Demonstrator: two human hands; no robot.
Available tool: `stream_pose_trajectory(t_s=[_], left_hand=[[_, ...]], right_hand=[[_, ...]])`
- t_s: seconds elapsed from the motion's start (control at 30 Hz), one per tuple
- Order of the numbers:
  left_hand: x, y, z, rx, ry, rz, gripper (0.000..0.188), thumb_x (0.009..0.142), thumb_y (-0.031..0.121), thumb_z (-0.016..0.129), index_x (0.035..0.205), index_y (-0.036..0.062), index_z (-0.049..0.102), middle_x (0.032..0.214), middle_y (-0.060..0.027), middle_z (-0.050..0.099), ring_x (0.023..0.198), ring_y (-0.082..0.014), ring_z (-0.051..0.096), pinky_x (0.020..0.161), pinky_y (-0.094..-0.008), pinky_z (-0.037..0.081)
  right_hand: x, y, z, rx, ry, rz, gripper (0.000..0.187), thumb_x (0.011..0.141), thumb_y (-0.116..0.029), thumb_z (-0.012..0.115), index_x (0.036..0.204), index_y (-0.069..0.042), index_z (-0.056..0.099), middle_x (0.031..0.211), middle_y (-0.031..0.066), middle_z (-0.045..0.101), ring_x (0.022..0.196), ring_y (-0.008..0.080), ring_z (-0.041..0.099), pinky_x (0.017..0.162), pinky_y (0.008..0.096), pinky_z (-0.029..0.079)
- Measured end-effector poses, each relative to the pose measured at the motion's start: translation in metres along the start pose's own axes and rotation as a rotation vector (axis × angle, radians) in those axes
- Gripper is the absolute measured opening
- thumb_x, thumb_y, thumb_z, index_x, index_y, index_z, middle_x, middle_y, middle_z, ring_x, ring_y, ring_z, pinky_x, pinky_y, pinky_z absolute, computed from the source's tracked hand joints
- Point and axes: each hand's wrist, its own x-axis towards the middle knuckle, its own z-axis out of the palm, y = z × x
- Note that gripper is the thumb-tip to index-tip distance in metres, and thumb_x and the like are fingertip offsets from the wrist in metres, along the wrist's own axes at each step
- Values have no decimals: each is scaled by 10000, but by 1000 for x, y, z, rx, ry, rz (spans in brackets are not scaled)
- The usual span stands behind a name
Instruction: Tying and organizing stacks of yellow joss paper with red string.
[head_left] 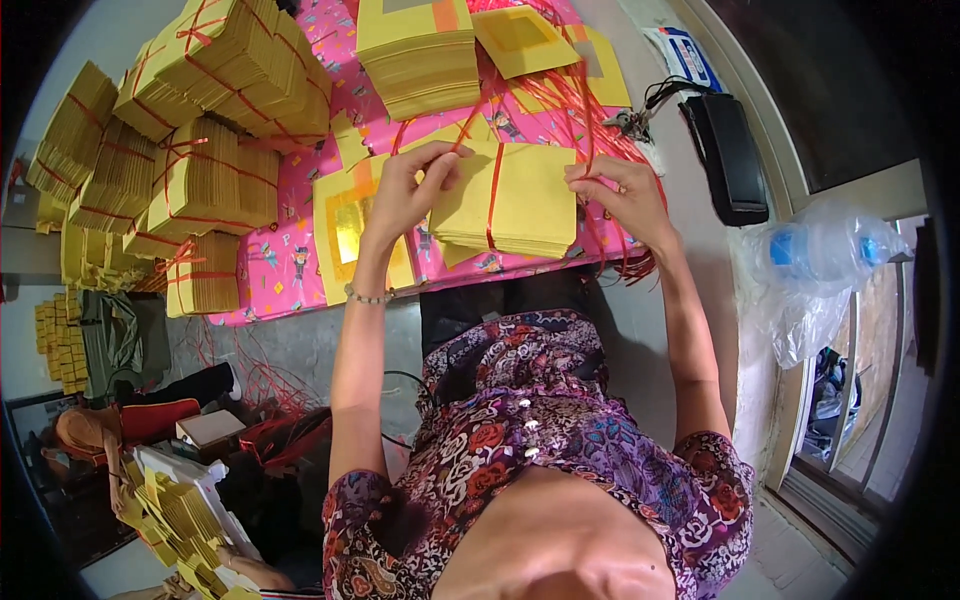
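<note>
- Blue-and-white flat packet lies at the worktop's far right edge.
- Clear plastic bottle with a blue label lies in a clear bag, right.

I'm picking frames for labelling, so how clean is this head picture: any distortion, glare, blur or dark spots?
Head view: strong fisheye bending, with a black rim at the corners; daylight is even over the pink table cover; the left hand, right hand and the yellow paper stack between them are sharp; the window frame at right curves; the lower left corner is dim.
</note>
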Motion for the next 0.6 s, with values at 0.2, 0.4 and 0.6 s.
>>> stream_pose_trajectory(t_s=[0.2,0.4,0.6], left_hand=[[11,10,8,471,-167,100,192,883,117,542,987,2,656,772,-140,648,684,-284,630,651,-358,495],[16,27,26,546,-158,334,162,843,90,543,937,18,652,857,-174,655,771,-371,617,675,-436,489],[16,34,62,332,-202,268,199,846,108,535,978,27,660,880,-182,655,791,-353,630,693,-431,490]], right_hand=[[8,-22,-18,-43,72,-36,134,839,-101,667,892,22,677,813,93,671,757,154,640,695,264,486],[27,-56,-30,-132,-5,-204,164,833,-130,680,902,17,661,815,98,669,733,190,643,683,283,491],[32,-57,-31,-182,-34,-221,201,812,-169,704,907,-2,647,801,113,651,719,228,639,657,307,487]])
